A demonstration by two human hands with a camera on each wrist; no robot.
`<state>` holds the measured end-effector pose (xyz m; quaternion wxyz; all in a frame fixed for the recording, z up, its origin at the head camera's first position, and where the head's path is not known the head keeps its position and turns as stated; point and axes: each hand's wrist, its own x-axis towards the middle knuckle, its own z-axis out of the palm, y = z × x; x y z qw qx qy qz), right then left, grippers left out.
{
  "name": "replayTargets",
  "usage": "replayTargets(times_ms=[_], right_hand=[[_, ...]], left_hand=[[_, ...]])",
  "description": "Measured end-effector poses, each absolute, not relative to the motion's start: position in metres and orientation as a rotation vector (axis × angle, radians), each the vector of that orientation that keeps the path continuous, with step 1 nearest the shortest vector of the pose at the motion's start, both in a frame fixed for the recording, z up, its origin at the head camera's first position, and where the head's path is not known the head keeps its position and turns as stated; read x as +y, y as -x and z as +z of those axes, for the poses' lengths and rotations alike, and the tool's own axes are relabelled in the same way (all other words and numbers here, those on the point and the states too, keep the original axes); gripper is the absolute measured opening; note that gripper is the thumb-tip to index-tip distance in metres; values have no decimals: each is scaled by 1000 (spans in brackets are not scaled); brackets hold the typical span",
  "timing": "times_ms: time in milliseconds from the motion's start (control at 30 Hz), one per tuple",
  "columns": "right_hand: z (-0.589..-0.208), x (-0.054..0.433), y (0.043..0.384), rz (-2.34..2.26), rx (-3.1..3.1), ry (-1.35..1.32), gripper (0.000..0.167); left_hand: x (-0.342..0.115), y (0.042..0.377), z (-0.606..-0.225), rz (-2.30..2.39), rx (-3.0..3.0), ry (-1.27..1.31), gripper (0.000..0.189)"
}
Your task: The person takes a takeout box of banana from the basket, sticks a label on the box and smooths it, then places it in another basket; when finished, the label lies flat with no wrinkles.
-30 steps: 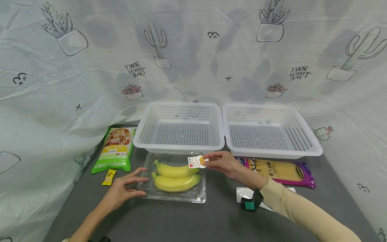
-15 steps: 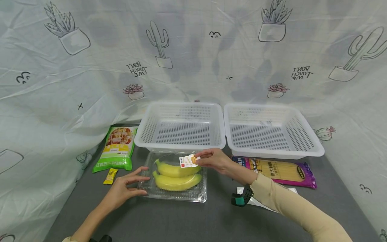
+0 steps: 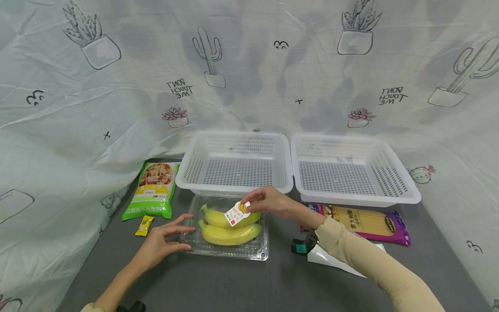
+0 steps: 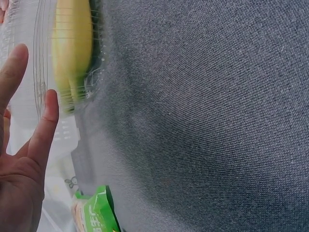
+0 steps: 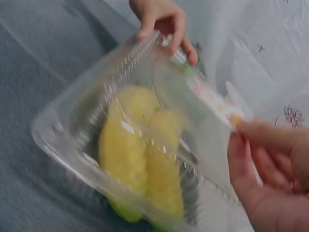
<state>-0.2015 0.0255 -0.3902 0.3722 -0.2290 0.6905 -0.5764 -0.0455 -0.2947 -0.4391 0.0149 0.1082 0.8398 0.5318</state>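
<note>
Two bananas (image 3: pixel 230 234) lie inside a lidded clear plastic clamshell box (image 3: pixel 257 250) on the table. With thumb and fingertips, my right hand (image 3: pixel 269 203) pinches a white sticker (image 3: pixel 236 214) printed with bananas. The sticker is tilted and overlaps the upper banana in the head view; its pinched end is hidden by the fingers. On the box's left side, my left hand (image 3: pixel 163 242) rests its spread, nearly straight fingertips at the edge. In the left wrist view those fingers (image 4: pixel 44 130) extend along the clear wall. The right wrist view is blurred.
Two white perforated baskets (image 3: pixel 234 189) (image 3: pixel 358 200) stand behind the box. At left lie a green food bag (image 3: pixel 150 190) and a small yellow packet (image 3: pixel 144 225). To the right are a purple spaghetti pack (image 3: pixel 362 223) and a white sheet (image 3: pixel 331 260) partly under my right forearm.
My right hand has moved left over the box with the sticker, which has turned from nearly level to slanting down leftward. The left hand has stayed at the box's edge.
</note>
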Motion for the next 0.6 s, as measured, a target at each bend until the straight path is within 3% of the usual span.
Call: replayTargets(times_ms=[267, 600], right_hand=[[-391, 12, 221, -1244, 1654, 888, 25], [-382, -10, 242, -1037, 1527, 1026, 25]], left_hand=[[-296, 45, -440, 1668, 2609, -343, 50], [-295, 46, -442, 1647, 2636, -338, 49]])
